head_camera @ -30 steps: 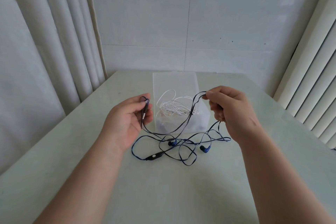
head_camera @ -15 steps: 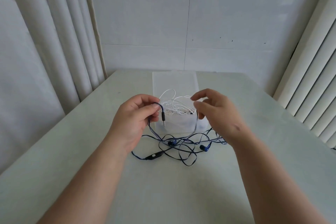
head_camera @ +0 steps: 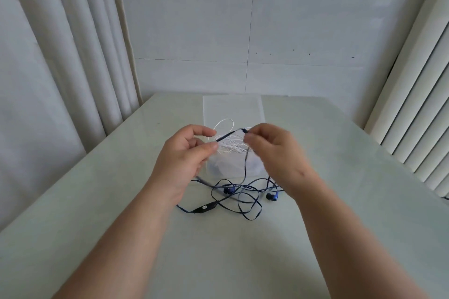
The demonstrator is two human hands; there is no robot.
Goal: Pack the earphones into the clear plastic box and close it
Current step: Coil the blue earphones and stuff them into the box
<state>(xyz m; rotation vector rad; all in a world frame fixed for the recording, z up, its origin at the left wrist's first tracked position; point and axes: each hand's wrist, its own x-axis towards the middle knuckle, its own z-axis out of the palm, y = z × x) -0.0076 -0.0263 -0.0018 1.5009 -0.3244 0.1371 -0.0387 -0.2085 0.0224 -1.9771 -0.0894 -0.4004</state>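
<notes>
Both hands are raised above the surface (head_camera: 97,201), near each other but not touching, directly in front of the clear plastic box (head_camera: 233,170). The right hand (head_camera: 277,158) pinches the blue earphones (head_camera: 230,135) at 1 end of a short, taut, thicker length of cable, thumb and forefinger closed on it. The left hand (head_camera: 184,160) has its fingers curled; the other end of that length runs in at the thumb tip, where the thumb meets a finger, so it reads as a pinch. A blurred strand rises toward the heel of this hand. 1 thin strand hangs from the right hand down across the front of the box. The rest of the blue cable lies in a loose tangle on the surface just in front of the box. In the tangle are 2 earbuds (head_camera: 228,190) and the inline remote (head_camera: 204,208), the remote nearest the left forearm. The box is open, and its lid (head_camera: 233,109) lies flat on the surface behind it. The white earphones (head_camera: 228,147) sit bundled inside, with 1 loop standing above the rim. A pale curtain (head_camera: 60,56) hangs at left, vertical slats (head_camera: 413,104) at right, and a tiled wall (head_camera: 243,31) is behind.
</notes>
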